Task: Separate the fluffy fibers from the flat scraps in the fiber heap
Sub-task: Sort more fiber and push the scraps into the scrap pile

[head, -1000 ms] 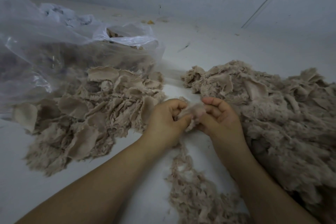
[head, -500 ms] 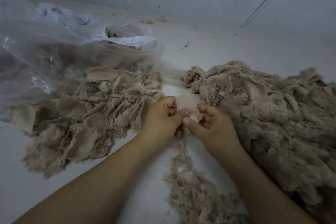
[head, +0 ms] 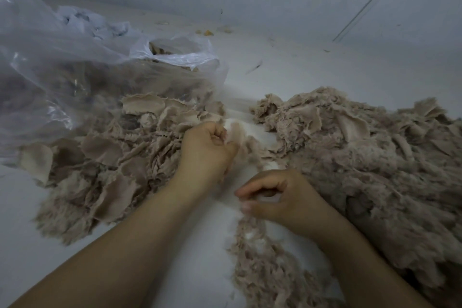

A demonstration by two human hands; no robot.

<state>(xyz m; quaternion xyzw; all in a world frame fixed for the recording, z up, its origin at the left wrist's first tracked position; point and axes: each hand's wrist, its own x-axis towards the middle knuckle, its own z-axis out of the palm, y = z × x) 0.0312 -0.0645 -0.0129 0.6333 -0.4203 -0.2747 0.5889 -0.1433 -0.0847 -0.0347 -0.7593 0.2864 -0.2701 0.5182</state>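
The floor (head: 312, 62) under me is pale and bare between 3 spreads of beige fiber. Biggest is the heap (head: 370, 170) on my right, a shaggy mound with flat bits still mixed in, running off the right edge. A clear bag (head: 62, 62) lies at the far left, crumpled, with brownish stuff showing through its mouth. In front of it sits the scrap pile (head: 105, 165), mostly flat, curled pieces overlapping each other, partly under the bag's edge. A narrow fluff trail (head: 265, 265) runs toward me between my 2 forearms.

My left hand (head: 207, 152) is at the right edge of the scrap pile, fingers curled, gripping a flat scrap (head: 236, 132) that sticks out past my knuckles; it is blurred. My right hand (head: 282, 200) sits nearer me, at the head of the fluff trail and just beside the heap, thumb and forefinger curled toward each other. Whether they pinch any fiber I cannot tell. The 2 hands are apart.
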